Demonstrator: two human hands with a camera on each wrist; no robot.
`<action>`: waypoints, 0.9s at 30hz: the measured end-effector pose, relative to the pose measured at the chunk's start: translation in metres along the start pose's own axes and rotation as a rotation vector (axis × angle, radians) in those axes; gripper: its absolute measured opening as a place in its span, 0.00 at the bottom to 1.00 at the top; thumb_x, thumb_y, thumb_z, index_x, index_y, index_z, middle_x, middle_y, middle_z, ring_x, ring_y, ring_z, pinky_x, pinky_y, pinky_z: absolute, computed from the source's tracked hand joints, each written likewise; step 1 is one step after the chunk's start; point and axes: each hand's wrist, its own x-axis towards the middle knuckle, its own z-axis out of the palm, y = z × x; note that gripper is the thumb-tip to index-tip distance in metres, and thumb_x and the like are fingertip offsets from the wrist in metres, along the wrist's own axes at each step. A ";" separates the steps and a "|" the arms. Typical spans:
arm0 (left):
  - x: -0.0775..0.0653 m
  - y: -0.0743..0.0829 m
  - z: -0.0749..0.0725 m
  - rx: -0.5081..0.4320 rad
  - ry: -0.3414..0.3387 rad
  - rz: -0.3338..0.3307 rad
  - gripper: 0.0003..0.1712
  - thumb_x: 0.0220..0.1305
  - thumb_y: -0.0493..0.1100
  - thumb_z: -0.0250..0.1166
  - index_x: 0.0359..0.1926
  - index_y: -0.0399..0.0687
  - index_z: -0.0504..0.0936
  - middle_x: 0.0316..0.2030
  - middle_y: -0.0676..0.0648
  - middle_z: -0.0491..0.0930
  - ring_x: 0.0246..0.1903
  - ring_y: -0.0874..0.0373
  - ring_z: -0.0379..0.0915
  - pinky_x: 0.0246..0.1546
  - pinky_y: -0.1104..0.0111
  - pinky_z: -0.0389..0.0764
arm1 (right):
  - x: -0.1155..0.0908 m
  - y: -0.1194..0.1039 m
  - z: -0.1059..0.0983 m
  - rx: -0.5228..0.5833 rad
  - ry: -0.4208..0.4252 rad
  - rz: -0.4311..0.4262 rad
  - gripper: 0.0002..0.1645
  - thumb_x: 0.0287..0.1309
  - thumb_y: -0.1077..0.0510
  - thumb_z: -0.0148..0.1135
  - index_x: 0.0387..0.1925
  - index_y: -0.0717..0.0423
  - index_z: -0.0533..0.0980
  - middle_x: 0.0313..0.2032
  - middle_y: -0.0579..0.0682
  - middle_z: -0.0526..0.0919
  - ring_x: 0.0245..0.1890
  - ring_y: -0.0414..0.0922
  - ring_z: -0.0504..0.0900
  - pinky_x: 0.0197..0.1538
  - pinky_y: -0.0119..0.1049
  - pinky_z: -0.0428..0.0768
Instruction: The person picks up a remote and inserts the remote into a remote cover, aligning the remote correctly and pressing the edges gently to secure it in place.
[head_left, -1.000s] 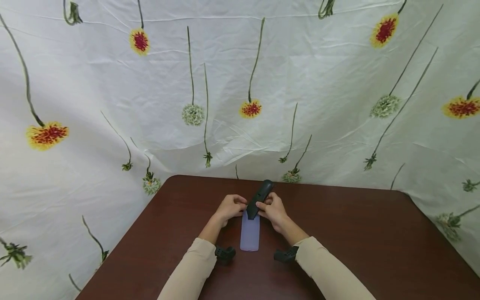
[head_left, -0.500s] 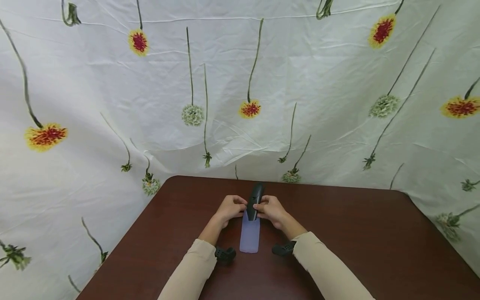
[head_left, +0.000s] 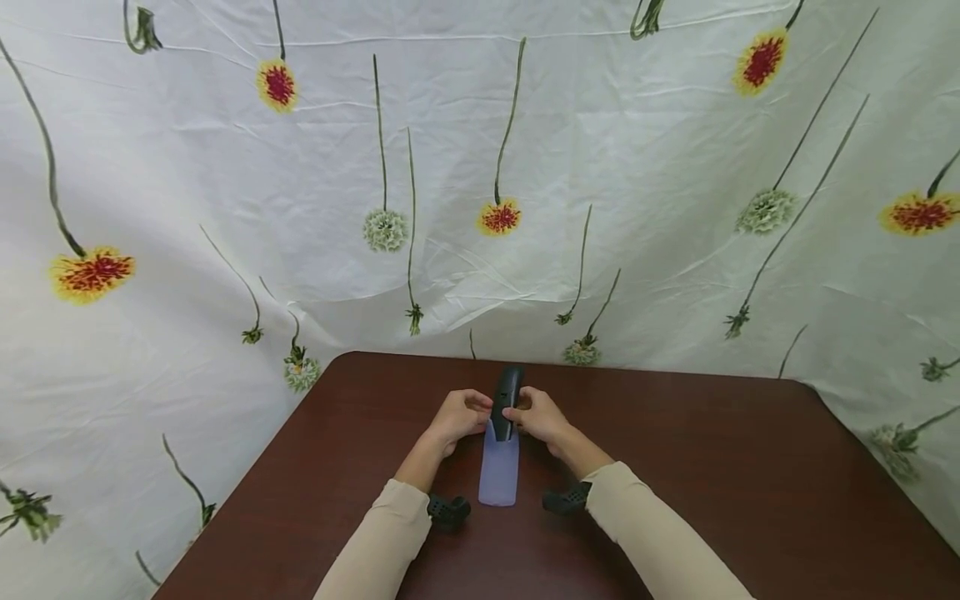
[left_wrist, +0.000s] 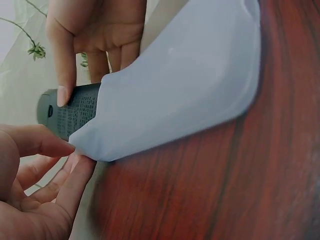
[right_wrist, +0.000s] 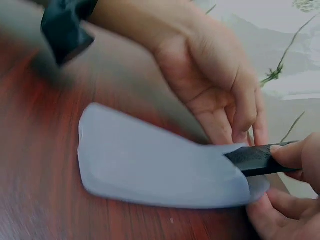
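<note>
A pale, translucent sleeve-like cover lies lengthwise on the table, its mouth towards the far side. The near end of a black remote control sits inside that mouth; the rest sticks out beyond. At the left edge of the mouth, my left hand pinches the cover between thumb and fingers. My right hand holds the remote control from the right, thumb on top. Small raised print covers the face of the remote control seen in the left wrist view.
The dark reddish-brown table extends on both sides of my hands. Behind it hangs a white cloth with printed flowers. Black wrist straps show at both sleeves.
The remote control, slanted to the right a second ago, has swung left and now stands nearly in line with the cover. My right hand moved slightly left with it; my left hand stayed almost still.
</note>
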 end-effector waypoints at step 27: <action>-0.021 0.028 -0.005 -0.163 -0.109 0.005 0.18 0.74 0.36 0.63 0.59 0.30 0.79 0.53 0.38 0.82 0.51 0.47 0.81 0.55 0.52 0.81 | -0.020 -0.027 -0.016 0.400 -0.007 -0.090 0.21 0.70 0.69 0.61 0.62 0.69 0.71 0.51 0.66 0.84 0.49 0.54 0.86 0.55 0.53 0.82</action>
